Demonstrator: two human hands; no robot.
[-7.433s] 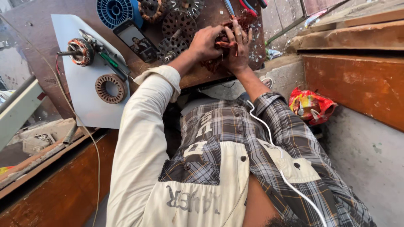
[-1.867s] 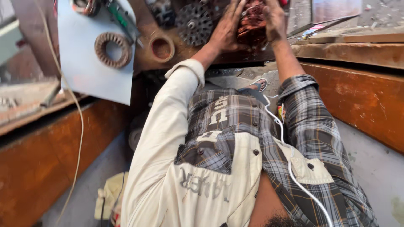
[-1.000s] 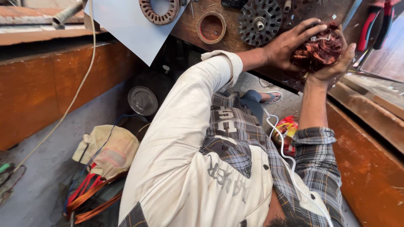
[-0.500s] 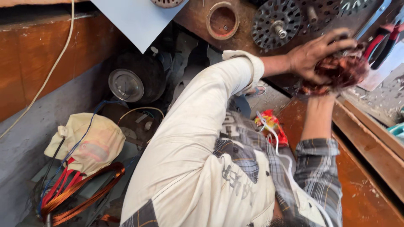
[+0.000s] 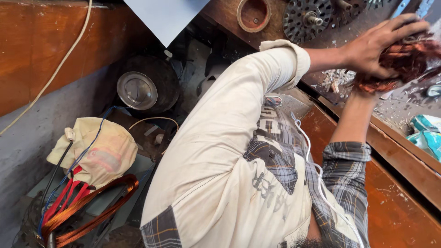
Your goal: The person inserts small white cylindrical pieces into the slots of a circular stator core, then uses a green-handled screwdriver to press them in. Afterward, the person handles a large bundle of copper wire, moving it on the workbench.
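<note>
One view only, head cam, so no 2nd view shares the scene. It looks steeply down from above the person's shoulders, v. close to the body: shirt fills the centre and bottom. View is tilted, so the workbench [image 5: 395, 151] runs diagonally across the upper right. Both arms reach away from the lens toward that bench. Left of the bench, further down, the floor w/ a cloth bag [image 5: 98, 149].

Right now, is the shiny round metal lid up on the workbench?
No, the round metal lid sits on a dark pot down on the floor, below the workbench.
</note>
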